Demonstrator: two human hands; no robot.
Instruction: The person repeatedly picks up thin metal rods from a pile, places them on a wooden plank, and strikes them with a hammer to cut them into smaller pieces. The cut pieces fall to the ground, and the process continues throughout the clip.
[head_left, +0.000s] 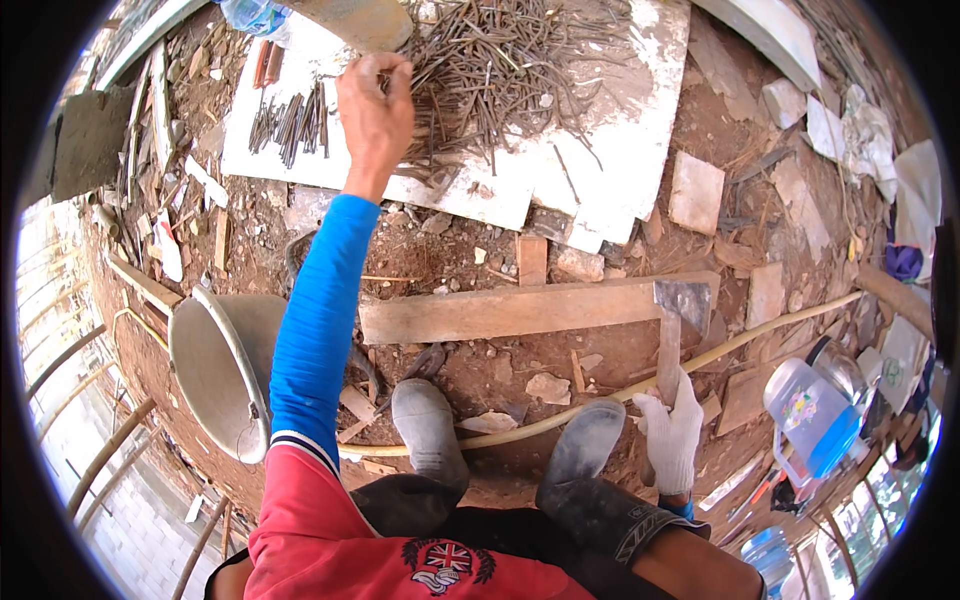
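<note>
The bare left hand (pixel 376 122), loosely curled, contents unclear, could get pricked by jutting, thin brown metal nails (pixel 490 75) at upper centre, while the white-gloved right hand (pixel 673 437) grips a grey-headed, wooden-handled hammer (pixel 669 350) at lower right.

I see strong daylight bleaching the white board (pixel 625 175); far off its lower left, pale paving (pixel 135 525) glares and poles (pixel 112 452) bow near the rim.

a building site, shown by rubble-strewn dirt (pixel 455 258), nails (pixel 500 75) and timber (pixel 500 313).
</note>
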